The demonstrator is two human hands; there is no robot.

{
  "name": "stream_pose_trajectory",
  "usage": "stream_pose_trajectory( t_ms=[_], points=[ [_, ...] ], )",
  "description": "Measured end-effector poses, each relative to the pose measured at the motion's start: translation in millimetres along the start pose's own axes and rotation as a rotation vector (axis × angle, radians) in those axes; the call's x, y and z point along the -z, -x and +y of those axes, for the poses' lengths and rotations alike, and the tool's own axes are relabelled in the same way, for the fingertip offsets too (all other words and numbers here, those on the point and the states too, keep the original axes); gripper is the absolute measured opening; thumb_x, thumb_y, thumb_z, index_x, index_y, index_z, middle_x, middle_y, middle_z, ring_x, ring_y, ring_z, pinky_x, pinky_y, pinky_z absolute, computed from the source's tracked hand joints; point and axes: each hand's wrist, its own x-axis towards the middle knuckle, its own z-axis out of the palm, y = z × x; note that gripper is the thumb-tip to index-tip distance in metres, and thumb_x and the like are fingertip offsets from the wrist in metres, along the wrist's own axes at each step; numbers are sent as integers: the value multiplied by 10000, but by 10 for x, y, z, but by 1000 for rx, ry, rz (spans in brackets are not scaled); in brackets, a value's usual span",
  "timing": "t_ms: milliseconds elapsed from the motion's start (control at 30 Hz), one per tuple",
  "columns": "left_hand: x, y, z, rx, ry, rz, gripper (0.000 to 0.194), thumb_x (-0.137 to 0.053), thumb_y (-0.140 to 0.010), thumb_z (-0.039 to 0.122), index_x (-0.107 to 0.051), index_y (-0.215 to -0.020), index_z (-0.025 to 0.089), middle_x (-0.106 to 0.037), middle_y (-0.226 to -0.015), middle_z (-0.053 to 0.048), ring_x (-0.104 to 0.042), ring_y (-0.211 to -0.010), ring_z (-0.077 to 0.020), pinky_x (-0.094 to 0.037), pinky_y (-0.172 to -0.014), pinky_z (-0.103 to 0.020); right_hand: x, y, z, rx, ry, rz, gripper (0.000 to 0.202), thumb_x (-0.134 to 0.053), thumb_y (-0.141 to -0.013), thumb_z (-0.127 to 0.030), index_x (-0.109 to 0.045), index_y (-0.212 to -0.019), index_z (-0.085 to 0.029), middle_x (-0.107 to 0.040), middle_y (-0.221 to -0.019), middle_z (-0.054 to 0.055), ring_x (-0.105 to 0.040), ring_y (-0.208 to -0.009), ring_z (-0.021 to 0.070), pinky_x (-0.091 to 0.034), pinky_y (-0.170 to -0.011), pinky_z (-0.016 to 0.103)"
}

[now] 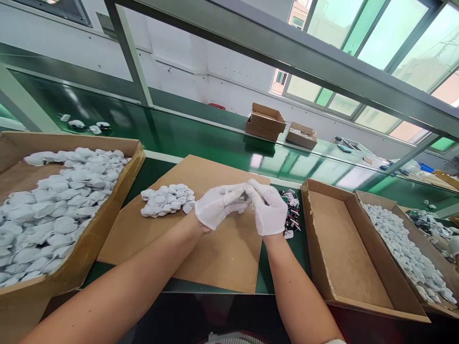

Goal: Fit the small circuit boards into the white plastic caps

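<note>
Small greyish piece [245, 196], mostly hidden, held between left hand [218, 204] and right hand [269, 210], above flat brown cardboard sheet [222, 260]

The single view comes from a camera worn on the person's head, facing forward and down along both forearms [136, 267], which enter from the bottom edge. It sits near enough that the left hand [218, 205] and the right hand [270, 210] meet close to mid-frame. The view is tilted, a metal beam [272, 45] sloping down rightward, and reaches past the green surface [152, 174] to a wall [179, 48] and windows [376, 33].
</note>
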Motion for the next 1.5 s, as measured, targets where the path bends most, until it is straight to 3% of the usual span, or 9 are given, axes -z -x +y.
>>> stream_pose_trajectory(
  t_ms=[200, 400, 567, 700, 933, 1100, 1233, 1367, 1500],
  points=[
    [4, -36, -77, 4, 126, 64, 405, -911, -735, 483, -816, -967, 165, -722, -937, -74, -661, -853, -171, -565, -789, -268, 0, 65, 85, 246, 78, 7, 249, -659, -981, -253, -836, -1154, -273, -792, -1011, 53, -736, -903, 169, -621, -824, 283],
    [-34, -42, -55, -27, 217, 111, 387, -922, -730, 444, -823, -965, 153, -755, -980, -95, -695, -896, -196, -576, -776, -278, -39, 70, 179, 309, 186, -45, 294, -587, -1030, -311, -815, -1213, -279, -788, -1110, 77, -749, -1003, 207, -630, -904, 331],
    [-1, -29, 26, -57, 230, 149, 298, -905, -756, 411, -813, -905, 170, -748, -920, -54, -666, -782, -156, -538, -639, -231, -42, 86, 129, 400, 228, -242, 474, -450, -1097, -354, -551, -1551, -260, -629, -1477, 116, -599, -1369, 255, -523, -1149, 439],
    [9, -46, -19, -93, 298, 173, 371, -936, -695, 474, -775, -811, 160, -697, -774, -24, -591, -662, -116, -476, -550, -209, -92, 94, 130, 449, 265, -261, 524, -418, -1099, -317, -453, -1615, -234, -592, -1513, 149, -575, -1391, 275, -506, -1160, 472],
    [-71, -23, -20, -87, 347, 242, 297, -918, -745, 387, -743, -786, 151, -652, -671, 16, -539, -649, -110, -387, -535, -218, -173, 64, 99, 380, 351, -331, 534, -440, -1069, -332, -497, -1589, -219, -616, -1470, 144, -642, -1273, 286, -548, -1079, 425],
    [6, -22, 44, -2, 417, 90, 358, -810, -842, 514, -731, -850, 165, -736, -798, -51, -686, -872, -230, -501, -671, -293, -186, 106, 22, 344, 315, -343, 481, -474, -1056, -414, -635, -1484, -265, -535, -1560, 116, -689, -1164, 275, -554, -1064, 420],
    [47, -50, 42, 63, 376, 34, 381, -771, -877, 529, -757, -970, 159, -773, -919, -90, -704, -1046, -285, -546, -788, -326, -191, 184, 11, 345, 209, -249, 433, -507, -1061, -404, -678, -1438, -278, -560, -1539, 107, -630, -1295, 289, -520, -1131, 444],
    [0, -54, -10, 56, 283, 77, 473, -805, -815, 603, -772, -936, 147, -765, -889, -84, -699, -1044, -278, -545, -812, -311, -197, 204, 63, 271, 285, -41, 442, -754, -927, -413, -735, -1356, -307, -672, -1393, 101, -632, -1280, 300, -545, -1098, 453],
    [-61, -11, -34, -22, 188, 128, 495, -847, -755, 614, -765, -880, 143, -741, -890, -81, -674, -932, -229, -538, -756, -283, -179, 141, 108, 240, 278, -30, 311, -854, -836, -371, -839, -1142, -317, -763, -1020, 64, -714, -927, 245, -619, -862, 384]
  ],
)
